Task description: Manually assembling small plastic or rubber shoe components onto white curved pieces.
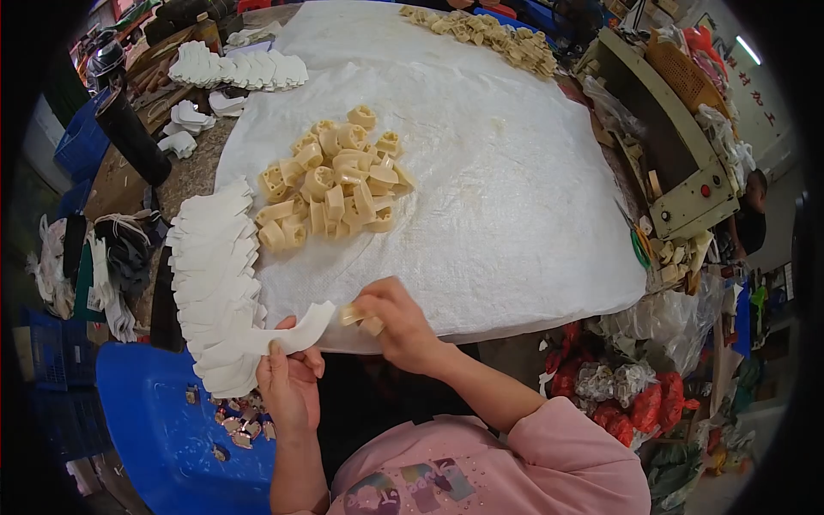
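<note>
My left hand [290, 376] pinches a curved white strip [311, 330] of cloth-like material between thumb and fingers, at the near left edge of the covered table. To its right, my right hand [396, 324] grips a small beige plastic part [350, 315], partly hidden by the fingers. The strip's free end points toward that part, with a small gap between them. Beside my left hand, a long overlapping row of white strips [215, 275] runs away from me. Beyond both hands lies a heap of hollow beige plastic parts [339, 184] on the white woven sheet [506, 197].
A blue tub [163, 446] holding several small metallic pieces stands at lower left. More white strips [240, 69] and a dark cylinder [133, 137] lie at far left. Another beige heap [489, 39] is at the back. A machine with red buttons [695, 197] and scissors [633, 227] edge the right.
</note>
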### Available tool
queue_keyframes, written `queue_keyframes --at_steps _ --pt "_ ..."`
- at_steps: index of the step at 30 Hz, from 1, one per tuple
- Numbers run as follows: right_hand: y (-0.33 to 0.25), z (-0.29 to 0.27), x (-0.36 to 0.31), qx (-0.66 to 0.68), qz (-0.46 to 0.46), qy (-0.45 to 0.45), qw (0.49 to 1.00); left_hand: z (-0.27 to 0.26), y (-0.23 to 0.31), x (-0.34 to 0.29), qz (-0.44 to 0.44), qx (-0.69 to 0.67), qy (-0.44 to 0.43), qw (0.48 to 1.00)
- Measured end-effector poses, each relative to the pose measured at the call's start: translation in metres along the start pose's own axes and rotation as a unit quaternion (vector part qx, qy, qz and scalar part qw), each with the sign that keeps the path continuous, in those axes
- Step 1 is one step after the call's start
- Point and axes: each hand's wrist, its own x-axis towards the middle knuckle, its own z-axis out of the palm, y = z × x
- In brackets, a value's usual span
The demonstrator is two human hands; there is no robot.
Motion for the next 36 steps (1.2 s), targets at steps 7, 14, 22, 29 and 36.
queue_keyframes --at_steps 7,14,22,29,36 --pt "-0.030 -0.031 0.002 0.332 0.083 0.061 0.938 0.014 -0.005 0.002 -0.028 0.028 0.004 0.999" --pt "-0.047 -0.016 0.013 0.202 -0.102 0.079 0.971 0.036 -0.003 -0.011 -0.021 -0.007 -0.019 1.000" --pt "-0.039 0.002 0.010 0.121 -0.200 0.153 0.960 0.034 0.004 -0.022 -0.019 0.012 -0.064 0.998" --pt "-0.038 -0.002 0.011 0.124 -0.187 0.141 0.964 0.040 0.002 -0.025 -0.013 0.001 -0.029 0.999" --pt "-0.036 -0.007 0.012 0.030 -0.194 0.112 0.974 0.042 0.006 -0.025 -0.018 0.053 -0.044 0.997"
